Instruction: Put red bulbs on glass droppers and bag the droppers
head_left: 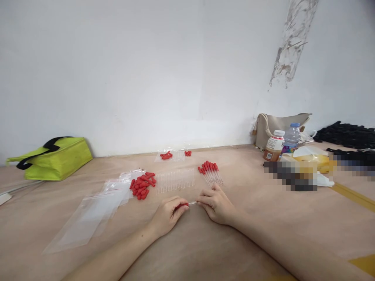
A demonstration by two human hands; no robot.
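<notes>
My left hand point(169, 215) is closed on a red rubber bulb point(184, 205), pinched between thumb and fingers. My right hand point(216, 205) pinches a thin clear dropper tube point(192, 203), whose end meets the bulb or lies right at it; the fingers hide the exact joint. Beyond my left hand lies a heap of loose red bulbs point(142, 186). A row of clear tubes point(175, 180) is laid out side by side to the right of that heap. Past my right hand, several droppers with red bulbs on their tubes point(210, 168) lie fanned together.
Clear zip bags point(90, 214) overlap at the left. More red bulbs point(166, 155) and tubes lie in bags by the wall. A lime-green bag point(60, 158) stands far left. At right are a brown drink bottle point(274, 146), a clear bottle point(292, 136) and a beige bag point(265, 127).
</notes>
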